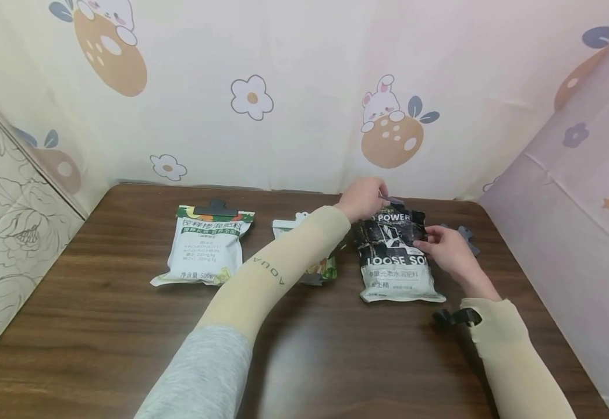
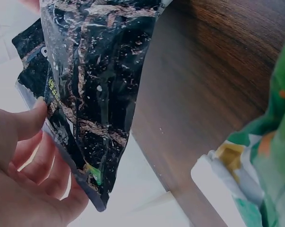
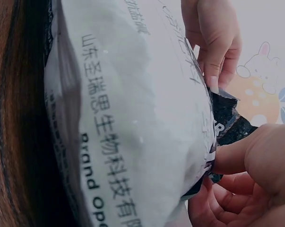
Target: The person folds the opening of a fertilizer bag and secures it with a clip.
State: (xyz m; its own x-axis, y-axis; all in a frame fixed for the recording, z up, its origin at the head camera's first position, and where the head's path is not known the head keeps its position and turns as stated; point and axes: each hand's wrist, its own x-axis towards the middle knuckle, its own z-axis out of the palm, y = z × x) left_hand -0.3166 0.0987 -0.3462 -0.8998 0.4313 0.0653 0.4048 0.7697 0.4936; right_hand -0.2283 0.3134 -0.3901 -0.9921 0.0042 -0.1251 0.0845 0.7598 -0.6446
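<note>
A black and white fertilizer bag, printed "LOOSE SO", lies on the right part of the table. At its top edge, my left hand pinches the black film between thumb and fingers; a grey strip runs along that edge in the left wrist view. My right hand pinches the bag's right side, thumb on the front. The right wrist view shows the bag's bulging white lower part up close. Just past the right hand, partly hidden by it, lies a blue-grey clip.
A white and green fertilizer bag with a dark clip on top lies at left. Another green and white bag is partly behind my left forearm. The patterned curtain borders the table's back edge.
</note>
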